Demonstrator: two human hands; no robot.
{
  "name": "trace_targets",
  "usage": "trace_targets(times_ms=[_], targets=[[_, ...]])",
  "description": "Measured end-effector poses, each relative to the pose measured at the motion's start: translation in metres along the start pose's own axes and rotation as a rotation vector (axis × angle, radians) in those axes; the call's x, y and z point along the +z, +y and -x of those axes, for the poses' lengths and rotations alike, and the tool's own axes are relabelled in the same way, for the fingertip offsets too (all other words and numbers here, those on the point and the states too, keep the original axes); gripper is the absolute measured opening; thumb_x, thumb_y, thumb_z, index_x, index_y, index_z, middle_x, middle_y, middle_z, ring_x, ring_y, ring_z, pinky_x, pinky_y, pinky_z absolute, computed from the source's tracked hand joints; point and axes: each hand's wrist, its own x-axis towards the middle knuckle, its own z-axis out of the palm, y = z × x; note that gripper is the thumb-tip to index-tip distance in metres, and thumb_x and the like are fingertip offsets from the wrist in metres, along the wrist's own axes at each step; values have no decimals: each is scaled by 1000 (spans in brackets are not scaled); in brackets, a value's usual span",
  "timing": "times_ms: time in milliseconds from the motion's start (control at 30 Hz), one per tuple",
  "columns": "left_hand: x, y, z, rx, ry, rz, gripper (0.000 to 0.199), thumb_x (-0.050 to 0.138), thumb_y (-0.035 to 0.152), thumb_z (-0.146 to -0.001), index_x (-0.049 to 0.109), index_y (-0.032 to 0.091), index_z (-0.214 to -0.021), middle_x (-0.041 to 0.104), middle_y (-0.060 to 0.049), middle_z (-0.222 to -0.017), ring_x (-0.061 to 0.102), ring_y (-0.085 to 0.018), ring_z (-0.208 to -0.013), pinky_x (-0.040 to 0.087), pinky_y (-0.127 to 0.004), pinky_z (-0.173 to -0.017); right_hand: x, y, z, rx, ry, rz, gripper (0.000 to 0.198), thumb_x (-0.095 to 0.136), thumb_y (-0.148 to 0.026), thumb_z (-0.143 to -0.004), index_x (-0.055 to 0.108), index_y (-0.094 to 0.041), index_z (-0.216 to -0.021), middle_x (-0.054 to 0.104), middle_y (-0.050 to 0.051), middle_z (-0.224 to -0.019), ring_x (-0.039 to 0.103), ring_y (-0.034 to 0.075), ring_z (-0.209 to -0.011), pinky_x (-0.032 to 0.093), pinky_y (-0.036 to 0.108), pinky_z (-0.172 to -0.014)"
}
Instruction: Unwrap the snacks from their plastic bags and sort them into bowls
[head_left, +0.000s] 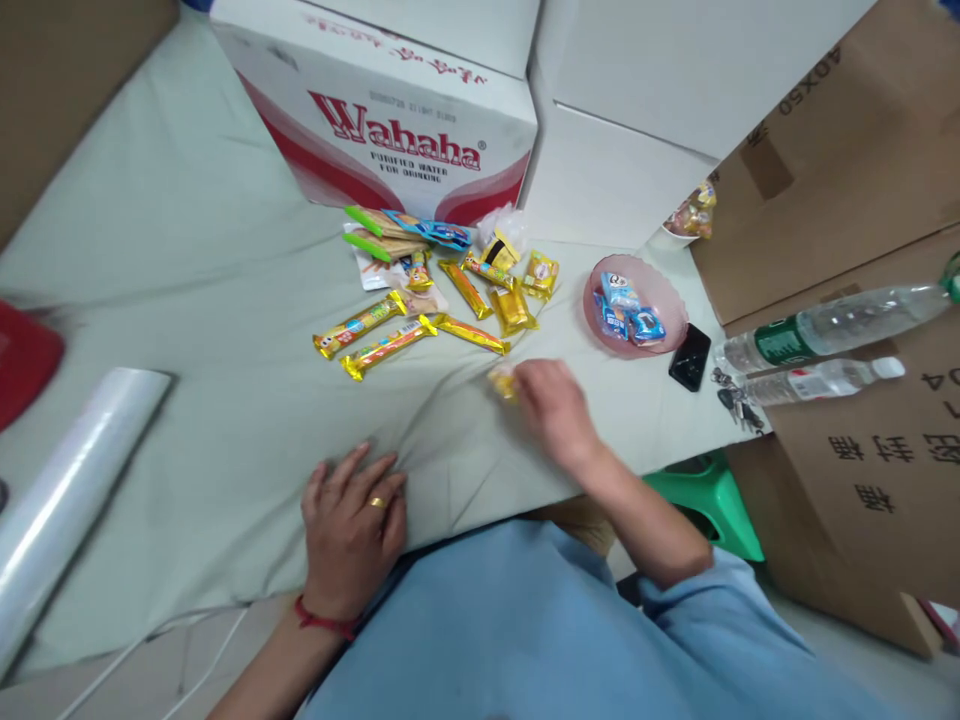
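Note:
My left hand (351, 535) rests flat on the cloth-covered table, fingers spread and nothing under them that I can see. Slightly blurred, my right hand (556, 412) is closed, with a small yellow-wrapped snack packet (502, 382) at its fingertips. Beyond it lies a loose group of snacks: long yellow snack bars (388, 345), small yellow packets (513, 308) and green-ended flat packs (386, 235). To the right stands a pink translucent bowl (660, 280) with several blue packets (621, 292) inside.
A Wahaha water carton (405, 130) stands behind the snacks, next to white boxes (622, 150). At the right are a black phone (690, 357), keys (739, 408), two plastic bottles (832, 322) and cardboard boxes (847, 470). A plastic film roll (75, 500) lies left.

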Motion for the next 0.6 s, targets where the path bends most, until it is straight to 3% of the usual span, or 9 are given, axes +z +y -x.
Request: trace_targets(times_ms=[133,233,333,467,600], targets=[[3,-3,0,60,-23,-20,21,61,10,-90,65,22,-107,77,-12,-118,67,-34,-128,41,-61,-118,-80,110,-22,230,386,-159,24,52,-37,-104,71,-21,-106,73,5,-97,66,22,-88,54,35,-84],[4,-4,-2,105,-38,-40,20,59,9,-92,64,19,-108,76,-14,-118,71,-32,-120,46,-57,-113,-123,189,-53,473,535,-147,16,58,-30,-96,68,-18,-92,67,3,-78,62,18,-70,52,31,-69],[4,-5,-3,126,-41,-49,20,58,8,-92,63,19,-109,76,-15,-117,72,-32,-118,47,-56,-111,-132,230,-78,657,307,-161,11,59,-20,-91,67,-16,-84,59,0,-63,56,15,-58,49,28,-61],[6,-7,-1,122,-39,-53,21,59,9,-93,63,20,-109,76,-14,-118,72,-31,-118,48,-55,-111,-106,225,-88,566,-180,176,16,57,-16,-92,73,-13,-91,71,5,-74,66,18,-72,50,27,-69],[6,-5,-1,118,-25,-51,22,60,8,-91,64,20,-109,77,-12,-117,71,-31,-118,49,-54,-110,-82,202,-78,492,-235,471,23,59,-20,-94,77,-14,-108,76,17,-104,70,29,-97,48,34,-82]])
